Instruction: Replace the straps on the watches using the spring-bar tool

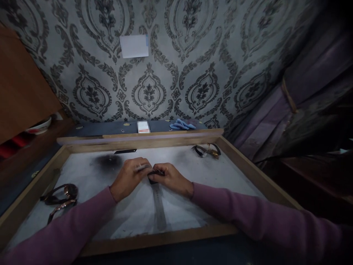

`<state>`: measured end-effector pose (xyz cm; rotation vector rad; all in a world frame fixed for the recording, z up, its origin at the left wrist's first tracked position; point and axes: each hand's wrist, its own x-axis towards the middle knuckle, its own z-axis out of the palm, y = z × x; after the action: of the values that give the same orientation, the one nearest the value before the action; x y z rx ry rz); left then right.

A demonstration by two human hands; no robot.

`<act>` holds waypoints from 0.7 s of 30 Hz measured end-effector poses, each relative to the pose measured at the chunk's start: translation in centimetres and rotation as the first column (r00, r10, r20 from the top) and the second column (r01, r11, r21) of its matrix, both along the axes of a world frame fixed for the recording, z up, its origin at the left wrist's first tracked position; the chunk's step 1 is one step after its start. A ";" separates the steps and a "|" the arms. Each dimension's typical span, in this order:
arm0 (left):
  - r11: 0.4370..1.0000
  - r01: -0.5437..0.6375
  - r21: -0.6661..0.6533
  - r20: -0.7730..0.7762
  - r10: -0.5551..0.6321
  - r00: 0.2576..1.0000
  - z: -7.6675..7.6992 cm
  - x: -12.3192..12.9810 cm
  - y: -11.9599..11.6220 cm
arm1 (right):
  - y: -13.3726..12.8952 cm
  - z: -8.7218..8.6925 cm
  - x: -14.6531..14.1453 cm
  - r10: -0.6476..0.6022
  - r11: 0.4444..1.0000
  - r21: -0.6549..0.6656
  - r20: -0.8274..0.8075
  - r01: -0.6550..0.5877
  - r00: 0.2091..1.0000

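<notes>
Both hands at mid-tray, working one small dark part.

Nearest us, a steel ruler (160,211) lies flat on the tray (154,241), its far end running up under the hands. We see the left hand (129,178) with fingers curled, pinching a thin silvery tool (142,168) like a pen, tip aimed at the part (153,176). The right hand (171,178) presses its fingers together on that part, probably to steady it on the ruler's end. Eyeglasses (59,197) lie at the tray's left edge, another pair (206,150) at the far right corner, both set well apart from the hands. Beyond the rim, a blue cloth (181,125) lies below the patterned wall.
</notes>
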<state>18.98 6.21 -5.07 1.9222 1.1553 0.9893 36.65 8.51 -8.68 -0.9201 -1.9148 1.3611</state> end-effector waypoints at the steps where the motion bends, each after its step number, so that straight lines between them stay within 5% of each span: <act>1: 0.998 -0.018 -0.066 0.067 0.022 0.997 -0.3 0.0 0.0 | 0.0 0.0 0.0 0.002 1.000 -0.005 -0.014 -0.002 1.000; 6: 0.942 -0.043 -0.333 0.323 0.157 0.933 -1.6 0.1 0.3 | 0.2 0.1 0.2 -0.008 0.998 -0.066 -0.074 0.004 0.997; 11: 0.960 -0.038 -0.277 0.261 0.113 0.959 -0.8 0.0 0.4 | 0.6 0.1 0.4 0.107 0.979 -0.157 -0.144 -0.130 0.984; 16: 0.987 0.073 0.143 -0.156 -0.050 0.986 1.1 -0.2 -0.6 | 0.3 0.3 0.3 0.167 0.969 -0.170 -0.076 -0.177 0.983; 18: 0.989 0.062 0.137 -0.149 -0.041 0.988 1.3 -0.2 -0.7 | 0.0 0.6 0.4 0.162 0.981 -0.106 -0.040 -0.165 0.986; 21: 0.995 -0.036 -0.094 0.057 0.042 0.998 0.8 -0.1 -0.4 | -0.5 1.1 0.7 0.113 0.991 0.074 0.024 -0.114 0.993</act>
<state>18.87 5.82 -4.26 1.7922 1.1884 0.9885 37.31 8.06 -7.54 -0.8017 -2.0460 1.3385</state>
